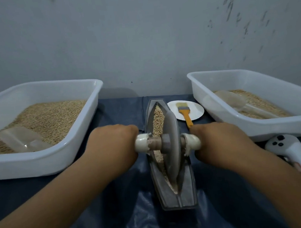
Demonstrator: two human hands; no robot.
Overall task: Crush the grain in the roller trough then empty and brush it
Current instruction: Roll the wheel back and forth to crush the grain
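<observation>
A narrow boat-shaped metal trough (pixel 189 187) lies lengthwise in the middle of the blue cloth, with tan grain (pixel 158 116) in its groove. A grey roller disc (pixel 173 144) stands upright in the groove on a cross axle with white handle ends. My left hand (pixel 112 145) grips the left handle (pixel 141 145). My right hand (pixel 220 140) grips the right handle (pixel 192 141). The disc hides the middle of the groove. An orange-handled brush (pixel 185 112) lies on a white plate (pixel 197 112) behind the trough on the right.
A white tub (pixel 45 160) of grain with a clear scoop (pixel 22 139) stands at the left. Another white tub (pixel 257 127) with grain and a clear scoop (pixel 236 102) stands at the right. A white controller (pixel 293 153) lies near my right forearm. A grey wall is behind.
</observation>
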